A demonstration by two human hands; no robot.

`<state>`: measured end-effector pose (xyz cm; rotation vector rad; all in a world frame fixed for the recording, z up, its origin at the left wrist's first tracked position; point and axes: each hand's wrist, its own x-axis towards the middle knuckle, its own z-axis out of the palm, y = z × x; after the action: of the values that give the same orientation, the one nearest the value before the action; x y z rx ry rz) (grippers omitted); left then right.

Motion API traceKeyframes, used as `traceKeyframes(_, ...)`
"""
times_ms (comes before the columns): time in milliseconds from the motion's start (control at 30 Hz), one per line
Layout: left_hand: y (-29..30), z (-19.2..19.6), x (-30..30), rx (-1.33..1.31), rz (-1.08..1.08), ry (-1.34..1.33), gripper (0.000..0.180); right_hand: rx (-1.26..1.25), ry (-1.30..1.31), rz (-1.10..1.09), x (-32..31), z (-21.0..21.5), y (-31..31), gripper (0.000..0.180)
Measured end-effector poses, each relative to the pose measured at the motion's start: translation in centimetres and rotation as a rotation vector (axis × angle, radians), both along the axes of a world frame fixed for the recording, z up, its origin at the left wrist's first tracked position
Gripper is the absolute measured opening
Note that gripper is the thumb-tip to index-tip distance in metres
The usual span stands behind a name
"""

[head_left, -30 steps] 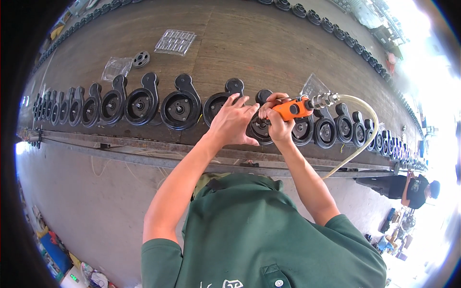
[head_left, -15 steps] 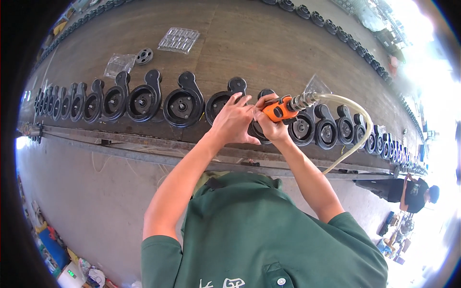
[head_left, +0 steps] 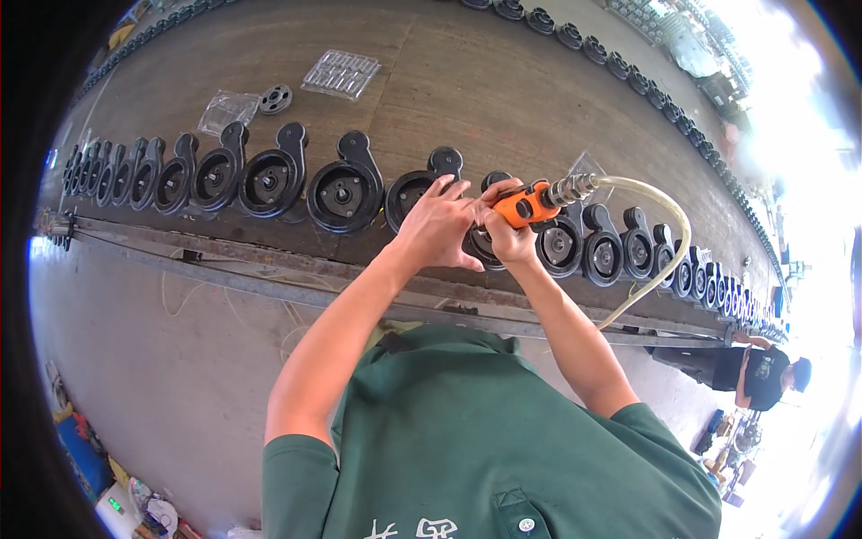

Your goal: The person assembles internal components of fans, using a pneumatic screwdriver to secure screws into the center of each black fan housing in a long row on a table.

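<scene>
My right hand (head_left: 512,242) is wrapped round an orange air-powered tool (head_left: 526,207) with a metal fitting and a clear hose at its back end. The tool's front end points left and is hidden by my fingers. Beside it, my left hand (head_left: 433,229) lies over the row with its fingers apart and its thumb stretched toward me. Its fingertips come close to my right fingers; whether they touch anything there cannot be made out. Partly covered by my hands are a black round wheel-like part (head_left: 406,199) with a rounded arm and a similar part (head_left: 485,250) right of it.
More black wheel parts (head_left: 343,196) line the bench (head_left: 431,108) along its near edge. Farther back lie a clear plastic tray (head_left: 341,74), a clear bag (head_left: 227,112) and a loose disc (head_left: 276,99). The hose (head_left: 684,234) loops at right. Another person (head_left: 763,373) stands far right.
My hands and the tool hold nearly the same pose. The view has shifted slightly. At far right, the other person's arm now reaches toward the bench.
</scene>
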<state>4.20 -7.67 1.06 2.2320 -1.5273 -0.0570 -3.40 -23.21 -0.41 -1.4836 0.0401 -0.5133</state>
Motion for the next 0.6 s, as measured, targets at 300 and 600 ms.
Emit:
traceKeyframes(300,0.0,0.1,-0.1,0.002,-0.003,0.034,0.092,0.023,-0.005,-0.016,0.1,-0.1,0.3,0.020)
traceKeyframes(600,-0.2,-0.5,-0.2,-0.082,0.003,-0.015,0.086,-0.009,0.006,-0.028,0.2,1.2,0.9,0.020)
